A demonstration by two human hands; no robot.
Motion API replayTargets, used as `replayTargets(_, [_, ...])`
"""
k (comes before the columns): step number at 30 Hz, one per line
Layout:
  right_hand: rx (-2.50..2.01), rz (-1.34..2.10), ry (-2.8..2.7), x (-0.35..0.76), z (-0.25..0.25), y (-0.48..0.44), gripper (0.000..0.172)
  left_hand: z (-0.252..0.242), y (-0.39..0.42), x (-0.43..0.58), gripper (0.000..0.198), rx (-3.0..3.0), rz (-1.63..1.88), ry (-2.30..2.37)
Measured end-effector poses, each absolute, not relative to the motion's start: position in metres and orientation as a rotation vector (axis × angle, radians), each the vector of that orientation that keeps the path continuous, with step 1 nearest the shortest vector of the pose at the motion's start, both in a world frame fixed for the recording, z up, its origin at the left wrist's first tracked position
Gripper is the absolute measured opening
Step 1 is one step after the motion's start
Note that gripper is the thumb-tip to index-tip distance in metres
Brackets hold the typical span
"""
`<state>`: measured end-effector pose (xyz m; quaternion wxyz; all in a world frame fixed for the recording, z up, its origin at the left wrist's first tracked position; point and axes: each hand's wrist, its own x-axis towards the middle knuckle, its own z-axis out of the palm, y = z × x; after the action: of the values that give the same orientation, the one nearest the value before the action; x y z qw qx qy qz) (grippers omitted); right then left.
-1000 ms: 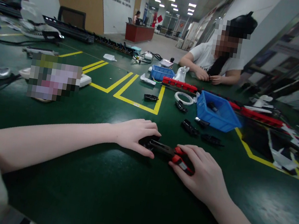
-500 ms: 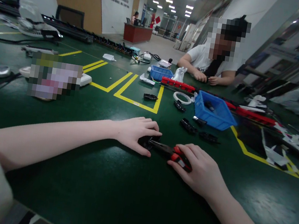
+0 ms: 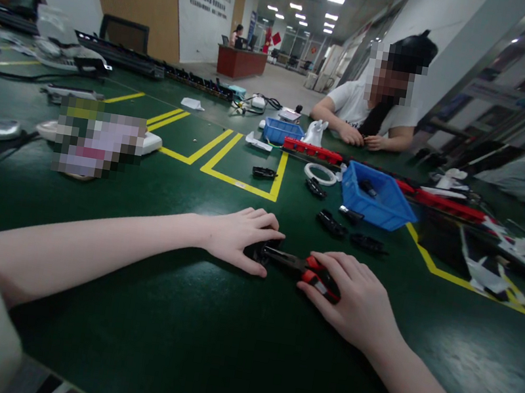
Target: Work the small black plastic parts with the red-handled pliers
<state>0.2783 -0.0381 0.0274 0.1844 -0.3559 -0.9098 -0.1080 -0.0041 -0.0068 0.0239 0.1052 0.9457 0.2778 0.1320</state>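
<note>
My left hand (image 3: 239, 236) lies on the green table (image 3: 200, 339) with its fingers curled over a small black plastic part (image 3: 259, 249), pressing it down. My right hand (image 3: 358, 298) grips the red and black handles of a pair of pliers (image 3: 314, 274). The dark jaws of the pliers reach left to the black part under my left fingers. Both hands rest on the table surface, close together near the middle of the view.
Several loose black parts (image 3: 333, 223) lie beyond my hands, beside a blue bin (image 3: 376, 198). A second blue bin (image 3: 280, 131), red strips (image 3: 312, 150) and a white ring (image 3: 320, 174) lie farther back. A person (image 3: 375, 111) sits across the table. Yellow tape lines (image 3: 239, 183) mark the surface.
Both hands stay in the same grip on the part and the pliers. Only the camera view has shifted slightly.
</note>
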Motion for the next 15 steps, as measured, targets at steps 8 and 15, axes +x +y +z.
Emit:
replayTargets(8, [-1.005,-0.288,-2.523,0.2810,0.0267,-0.0367,0.040,0.0257,-0.0084,-0.0038,0.069,2.786,0.354,0.857])
replayTargets(15, [-0.921,-0.346,-2.532,0.2787,0.0263,-0.0380,0.038,0.0270,-0.0081,-0.0028,0.063,2.793,0.383,0.864])
